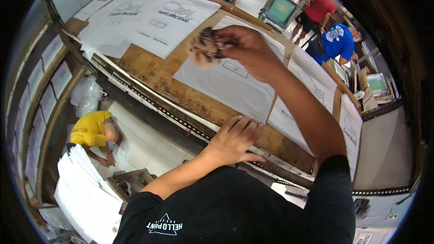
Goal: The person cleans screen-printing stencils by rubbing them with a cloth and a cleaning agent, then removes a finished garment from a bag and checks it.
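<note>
Item, right hand: raised over the bench, turned leftward at the wrist, back of the hand partly uppermost; fingers and thumb pinched together on a rag.

Item, right forearm: slants up and leftward from the black sleeve, elbow bent and set out to the side.

Item, rag: crumpled, pinkish-brown with dark stains, slightly blurred; juts left of the gripping fingers, before the upper left part of the middle sheet. From where I stand, I cannot tell whether it touches that sheet.

Item, left hand: palm down at the bench's near edge, fingers loosely bent and close together, thumb spread apart toward the right; slack, nothing seen in its hold. Fingertips beside the middle sheet's near corner; contact uncertain.

Item, left forearm: reaches forward and rightward, lower than its fellow.

Item, surroundings: white left-hand sheets and a white right-hand sheet, dark-printed, flank the middle one; a person in yellow bends low over the floor.
</note>
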`<action>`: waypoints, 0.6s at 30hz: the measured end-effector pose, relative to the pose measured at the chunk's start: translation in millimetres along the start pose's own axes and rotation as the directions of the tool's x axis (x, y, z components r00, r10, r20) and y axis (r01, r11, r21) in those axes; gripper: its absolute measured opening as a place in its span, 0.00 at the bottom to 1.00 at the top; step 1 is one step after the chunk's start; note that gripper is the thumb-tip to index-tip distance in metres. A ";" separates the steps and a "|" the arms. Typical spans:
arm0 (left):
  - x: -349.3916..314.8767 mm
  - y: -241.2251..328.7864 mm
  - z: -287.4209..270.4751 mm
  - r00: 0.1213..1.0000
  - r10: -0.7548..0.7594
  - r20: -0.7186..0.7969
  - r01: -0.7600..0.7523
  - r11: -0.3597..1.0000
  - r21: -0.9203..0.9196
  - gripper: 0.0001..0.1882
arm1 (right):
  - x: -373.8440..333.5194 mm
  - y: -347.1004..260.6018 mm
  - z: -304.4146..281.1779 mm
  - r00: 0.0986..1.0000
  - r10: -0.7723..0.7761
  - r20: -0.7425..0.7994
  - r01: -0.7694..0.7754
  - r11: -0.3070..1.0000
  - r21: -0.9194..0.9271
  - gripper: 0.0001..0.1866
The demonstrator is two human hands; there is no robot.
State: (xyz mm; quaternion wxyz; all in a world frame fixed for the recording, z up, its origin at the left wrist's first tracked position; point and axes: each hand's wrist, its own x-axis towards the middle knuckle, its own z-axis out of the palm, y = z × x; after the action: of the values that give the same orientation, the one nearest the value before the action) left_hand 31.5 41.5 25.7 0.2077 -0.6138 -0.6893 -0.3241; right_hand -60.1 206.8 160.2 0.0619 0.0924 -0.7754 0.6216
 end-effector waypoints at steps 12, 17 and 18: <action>5.4 9.7 12.0 0.999 -0.004 -0.050 0.007 0.998 0.055 0.45 | -280.4 -25.0 -19.8 0.738 0.198 -0.645 -0.119 0.979 0.165 0.13; 6.7 13.0 9.5 1.000 0.008 -0.027 -0.005 0.994 0.111 0.45 | -327.7 3.3 24.3 0.749 0.253 -0.612 0.278 0.718 0.638 0.24; 5.9 12.5 11.6 0.999 0.017 -0.034 -0.013 0.992 0.123 0.45 | -329.6 6.7 28.8 0.765 0.245 -0.595 0.325 0.652 0.685 0.24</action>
State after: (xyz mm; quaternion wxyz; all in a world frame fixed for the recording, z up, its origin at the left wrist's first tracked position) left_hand 44.1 54.4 24.0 0.2594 -0.5993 -0.6995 -0.2903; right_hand 260.4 202.0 78.0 0.2935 -0.0904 -0.3710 0.8764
